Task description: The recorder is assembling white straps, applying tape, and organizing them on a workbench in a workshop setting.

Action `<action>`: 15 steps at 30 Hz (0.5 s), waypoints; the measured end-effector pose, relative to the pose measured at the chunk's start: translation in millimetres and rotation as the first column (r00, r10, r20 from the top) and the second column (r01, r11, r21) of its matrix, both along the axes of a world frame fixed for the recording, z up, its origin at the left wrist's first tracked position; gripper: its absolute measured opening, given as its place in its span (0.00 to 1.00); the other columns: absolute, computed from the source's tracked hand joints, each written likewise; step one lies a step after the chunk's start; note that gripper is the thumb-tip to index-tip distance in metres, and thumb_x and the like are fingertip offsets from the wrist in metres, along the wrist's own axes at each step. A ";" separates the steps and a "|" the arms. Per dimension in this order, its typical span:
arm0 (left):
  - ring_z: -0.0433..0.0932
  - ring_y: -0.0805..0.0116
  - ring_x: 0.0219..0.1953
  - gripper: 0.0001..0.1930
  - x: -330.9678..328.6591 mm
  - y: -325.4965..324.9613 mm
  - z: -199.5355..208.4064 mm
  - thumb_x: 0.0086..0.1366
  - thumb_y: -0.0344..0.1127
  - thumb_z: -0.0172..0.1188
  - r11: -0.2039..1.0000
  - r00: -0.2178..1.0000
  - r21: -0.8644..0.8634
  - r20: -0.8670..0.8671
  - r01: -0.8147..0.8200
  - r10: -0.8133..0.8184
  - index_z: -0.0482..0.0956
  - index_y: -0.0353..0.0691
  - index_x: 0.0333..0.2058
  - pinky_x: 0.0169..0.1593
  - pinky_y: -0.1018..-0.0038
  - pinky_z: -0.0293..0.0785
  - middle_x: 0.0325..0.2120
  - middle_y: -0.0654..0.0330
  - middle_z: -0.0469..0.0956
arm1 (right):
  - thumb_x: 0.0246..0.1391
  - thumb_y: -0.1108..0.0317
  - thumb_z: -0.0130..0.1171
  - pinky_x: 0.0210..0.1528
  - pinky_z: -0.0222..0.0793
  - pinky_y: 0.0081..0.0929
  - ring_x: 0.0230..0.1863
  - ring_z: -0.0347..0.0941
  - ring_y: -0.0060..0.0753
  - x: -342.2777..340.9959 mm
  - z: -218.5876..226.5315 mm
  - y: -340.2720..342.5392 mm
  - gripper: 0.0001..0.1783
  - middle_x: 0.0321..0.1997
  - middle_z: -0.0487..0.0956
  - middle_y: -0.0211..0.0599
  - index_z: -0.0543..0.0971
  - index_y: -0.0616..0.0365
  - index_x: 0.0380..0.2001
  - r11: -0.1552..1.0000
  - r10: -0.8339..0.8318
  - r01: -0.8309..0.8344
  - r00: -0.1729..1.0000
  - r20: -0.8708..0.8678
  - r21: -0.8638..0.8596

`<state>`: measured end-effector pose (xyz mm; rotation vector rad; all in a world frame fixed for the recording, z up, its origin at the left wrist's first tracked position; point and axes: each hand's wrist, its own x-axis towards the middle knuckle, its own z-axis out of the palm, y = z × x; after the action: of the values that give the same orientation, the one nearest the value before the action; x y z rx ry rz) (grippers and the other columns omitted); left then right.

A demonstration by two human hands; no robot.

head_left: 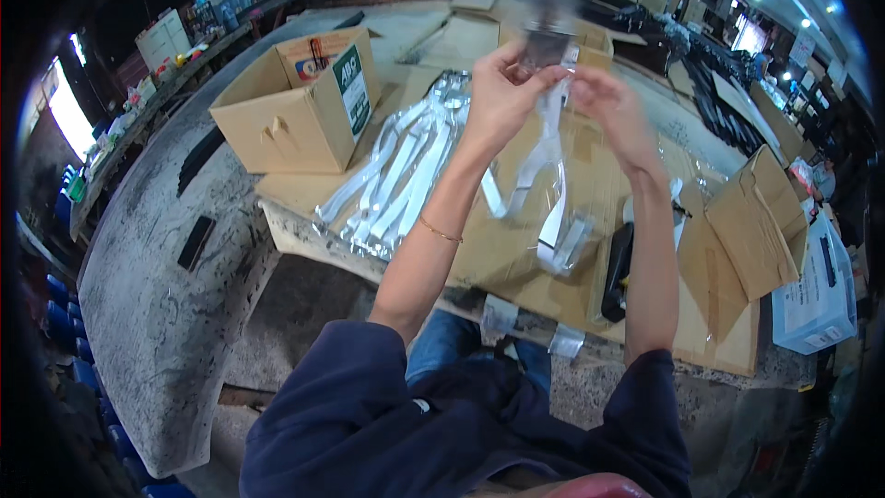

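Above the cardboard sheet, my left hand (502, 103) pinches a dark, square-ended piece (548, 44), its far part smeared by motion. A white strap (550, 124) hangs from the same grip and trails in a loop toward the table. Close on its right, my right hand (616, 115) is raised with blurred fingers, near the top of the strap; whether it grips anything is unclear. To the left of the strap lies a fanned bundle of white straps (406, 180) in clear plastic. A small clear plastic packet (573, 244) rests near the strap's lower end.
An open cardboard box (286, 134) stands at the left on the grey table (147, 286). Flattened cardboard (498, 263) covers the middle. A black tool-like object (617, 272) lies beside my right forearm. Farther right are another open carton (756, 217) and a pale blue plastic box (815, 300).
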<state>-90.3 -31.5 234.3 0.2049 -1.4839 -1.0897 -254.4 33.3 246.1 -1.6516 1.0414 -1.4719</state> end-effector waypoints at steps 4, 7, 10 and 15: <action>0.75 0.80 0.30 0.11 -11.5 -4.7 37.9 0.54 0.29 0.66 0.999 0.984 -0.032 0.174 -0.021 0.026 0.80 0.31 0.36 0.35 0.80 0.70 0.29 0.62 0.81 | 0.53 0.62 0.62 0.49 0.66 0.19 0.47 0.72 0.23 3.2 86.2 9.5 0.25 0.45 0.77 0.34 0.73 0.66 0.50 0.918 -0.163 0.125 0.984 -0.073 -0.375; 0.76 0.78 0.31 0.11 -13.3 -4.6 54.4 0.54 0.30 0.66 0.998 0.966 -0.064 0.258 -0.002 0.019 0.80 0.30 0.35 0.36 0.79 0.72 0.29 0.60 0.81 | 0.53 0.61 0.62 0.45 0.67 0.19 0.43 0.74 0.21 -5.5 145.6 6.8 0.21 0.40 0.79 0.32 0.76 0.63 0.47 0.859 -0.303 0.133 0.911 -0.281 -0.494; 0.77 0.76 0.33 0.16 -14.6 -5.6 64.2 0.55 0.30 0.66 0.991 0.977 -0.119 0.211 0.059 -0.033 0.77 0.30 0.42 0.39 0.77 0.73 0.32 0.59 0.80 | 0.54 0.61 0.61 0.42 0.68 0.19 0.38 0.74 0.18 -10.0 174.2 0.7 0.17 0.35 0.80 0.30 0.78 0.61 0.43 0.845 -0.411 0.183 0.824 -0.390 -0.502; 0.79 0.65 0.37 0.21 -20.0 -9.1 83.7 0.62 0.39 0.57 0.925 0.925 -0.038 0.048 0.378 -0.376 0.67 0.33 0.50 0.45 0.69 0.74 0.38 0.52 0.79 | 0.52 0.77 0.56 0.31 0.69 0.20 0.27 0.72 0.22 3.9 180.2 1.4 0.04 0.26 0.76 0.32 0.76 0.66 0.33 0.900 -0.337 0.230 0.905 -0.258 -0.369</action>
<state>-110.3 -40.6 318.1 -0.0995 -1.6236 -1.3611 -250.6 34.7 426.2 -2.0981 1.3165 -1.6801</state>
